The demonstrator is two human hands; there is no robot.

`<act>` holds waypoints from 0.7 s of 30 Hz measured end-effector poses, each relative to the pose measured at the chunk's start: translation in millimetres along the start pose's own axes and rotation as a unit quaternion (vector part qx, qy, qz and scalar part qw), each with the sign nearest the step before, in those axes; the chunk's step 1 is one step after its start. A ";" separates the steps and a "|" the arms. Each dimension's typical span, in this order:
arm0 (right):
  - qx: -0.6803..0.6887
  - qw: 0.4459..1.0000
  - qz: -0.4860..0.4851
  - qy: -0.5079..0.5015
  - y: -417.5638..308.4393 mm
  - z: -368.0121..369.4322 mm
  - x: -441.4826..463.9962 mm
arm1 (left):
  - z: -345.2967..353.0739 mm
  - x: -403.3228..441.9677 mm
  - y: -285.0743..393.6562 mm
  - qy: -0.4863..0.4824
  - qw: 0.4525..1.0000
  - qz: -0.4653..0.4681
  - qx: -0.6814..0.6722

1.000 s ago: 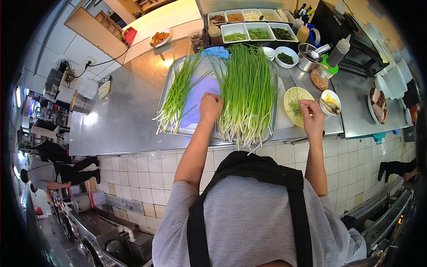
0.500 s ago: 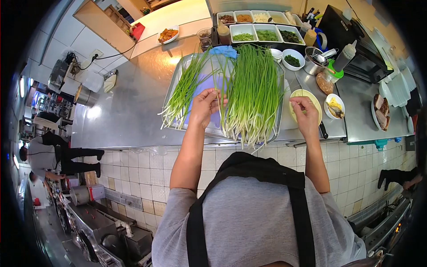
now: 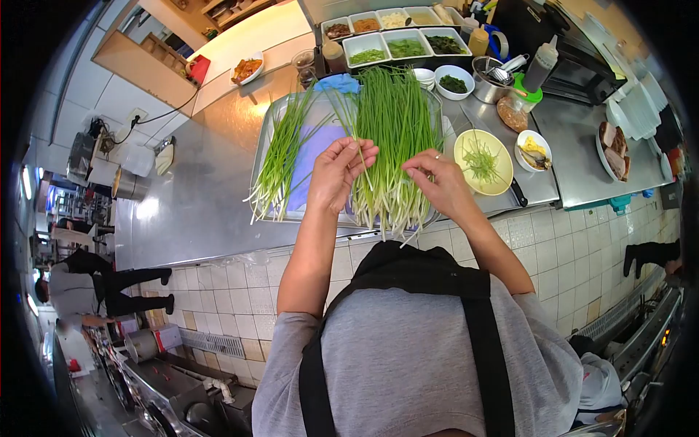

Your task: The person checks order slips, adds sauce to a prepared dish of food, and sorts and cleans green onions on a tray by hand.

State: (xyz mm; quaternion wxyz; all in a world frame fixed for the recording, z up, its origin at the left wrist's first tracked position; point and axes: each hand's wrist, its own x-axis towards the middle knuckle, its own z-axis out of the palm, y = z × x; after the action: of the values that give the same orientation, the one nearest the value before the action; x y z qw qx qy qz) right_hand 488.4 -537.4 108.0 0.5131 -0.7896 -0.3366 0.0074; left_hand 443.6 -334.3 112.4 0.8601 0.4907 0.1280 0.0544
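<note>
A thick bunch of green chives (image 3: 397, 138) with white ends lies on the right half of a metal tray (image 3: 256, 171); a smaller bunch (image 3: 280, 164) lies at its left. Over the gap between them my left hand (image 3: 338, 171) pinches a chive stalk near the big bunch's left edge. My right hand (image 3: 439, 183) is over the lower right of the big bunch, thumb and fingertips together; whatever they may hold is too small to make out. Thin green scraps rest in a yellow bowl (image 3: 502, 178) to its right.
Food containers (image 3: 404, 48) line the back. A bowl of chopped greens (image 3: 453, 81), a small bowl with yellow food (image 3: 533, 151) and a knife handle (image 3: 519, 192) are at the right. A plate of meat (image 3: 615, 151) sits farther right. Another person (image 3: 80, 280) stands at the far left.
My right hand has moved left from the yellow bowl to the big bunch, leaving green scraps visible in the bowl. My left hand, first closed low by the bunch, now has a stalk pinched.
</note>
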 end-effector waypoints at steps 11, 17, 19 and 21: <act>0.024 1.000 0.009 0.008 11.8 1.7 -2.9 | 7.7 -9.1 -5.8 -0.018 0.993 0.040 0.108; 0.032 0.998 0.049 0.017 20.7 -9.5 -0.3 | -11.2 -20.7 -10.0 0.000 0.982 0.071 0.174; 0.032 0.997 0.049 0.042 27.6 -16.0 -3.1 | -21.8 -25.0 -4.5 0.035 0.978 0.098 0.181; 0.014 0.996 0.044 0.072 29.3 -27.3 -5.9 | -45.8 -24.7 -0.6 0.082 0.967 0.129 0.203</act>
State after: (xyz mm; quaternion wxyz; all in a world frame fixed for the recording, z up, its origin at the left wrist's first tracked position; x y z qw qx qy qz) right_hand 509.0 -569.8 95.1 0.5464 -0.7948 -0.2630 -0.0223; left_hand 407.3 -301.9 93.7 0.7146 0.6614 0.1423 0.1778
